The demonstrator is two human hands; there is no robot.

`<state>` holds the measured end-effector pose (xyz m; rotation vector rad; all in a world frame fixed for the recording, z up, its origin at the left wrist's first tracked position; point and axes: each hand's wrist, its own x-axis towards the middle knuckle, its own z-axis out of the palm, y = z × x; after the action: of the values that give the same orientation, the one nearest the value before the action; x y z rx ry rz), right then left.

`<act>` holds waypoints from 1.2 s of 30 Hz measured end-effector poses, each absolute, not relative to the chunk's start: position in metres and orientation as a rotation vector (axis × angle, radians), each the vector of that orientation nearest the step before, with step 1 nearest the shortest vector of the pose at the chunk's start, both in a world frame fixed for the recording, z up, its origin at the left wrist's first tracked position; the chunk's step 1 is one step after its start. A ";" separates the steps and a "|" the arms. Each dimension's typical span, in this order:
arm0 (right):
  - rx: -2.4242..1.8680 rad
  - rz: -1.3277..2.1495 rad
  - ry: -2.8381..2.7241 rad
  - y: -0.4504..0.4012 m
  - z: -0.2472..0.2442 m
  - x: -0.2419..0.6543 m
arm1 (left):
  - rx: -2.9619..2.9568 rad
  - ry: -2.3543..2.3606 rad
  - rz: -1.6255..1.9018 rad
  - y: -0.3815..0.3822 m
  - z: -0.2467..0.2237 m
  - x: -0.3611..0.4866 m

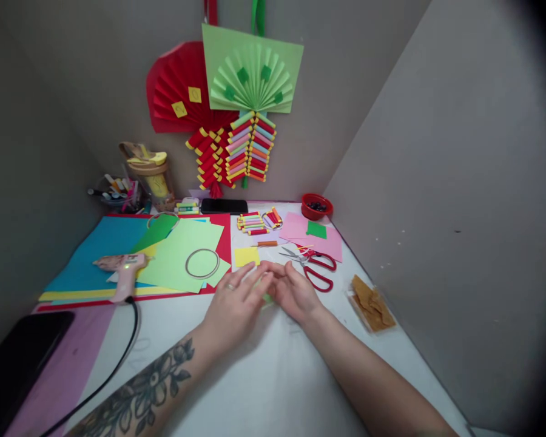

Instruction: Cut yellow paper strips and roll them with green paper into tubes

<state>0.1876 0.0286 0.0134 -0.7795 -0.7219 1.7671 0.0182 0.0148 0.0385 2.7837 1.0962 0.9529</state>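
left hand [237, 303], right hand [296, 294] mostly hide pale green piece [267, 299]; can't tell either grip

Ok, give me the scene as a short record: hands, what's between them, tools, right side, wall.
left hand: back showing, fingers against the right hand
right hand: fingers curled toward the left
between hands: light green piece, mostly hidden; grip unclear
tools: red-handled scissors beyond the right hand; pink glue gun at left
right side: red bowl
wall: red fan, green fan
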 end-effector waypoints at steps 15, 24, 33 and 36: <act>-0.924 1.331 -1.343 0.022 0.009 0.191 | 1.723 1.273 0.815 0.030 0.059 0.009; -1.004 0.858 -1.794 0.010 0.020 0.187 | 1.164 1.201 0.813 0.028 0.051 0.016; -0.991 0.654 -1.915 0.008 0.018 0.187 | 1.136 1.192 0.779 0.028 0.052 0.016; -0.999 0.617 -1.933 0.008 0.017 0.187 | 1.124 1.198 0.776 0.029 0.051 0.016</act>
<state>0.1869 0.0080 0.0167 -0.9993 -1.9333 0.6169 0.0162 0.0286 0.0512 1.1237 1.1981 0.7759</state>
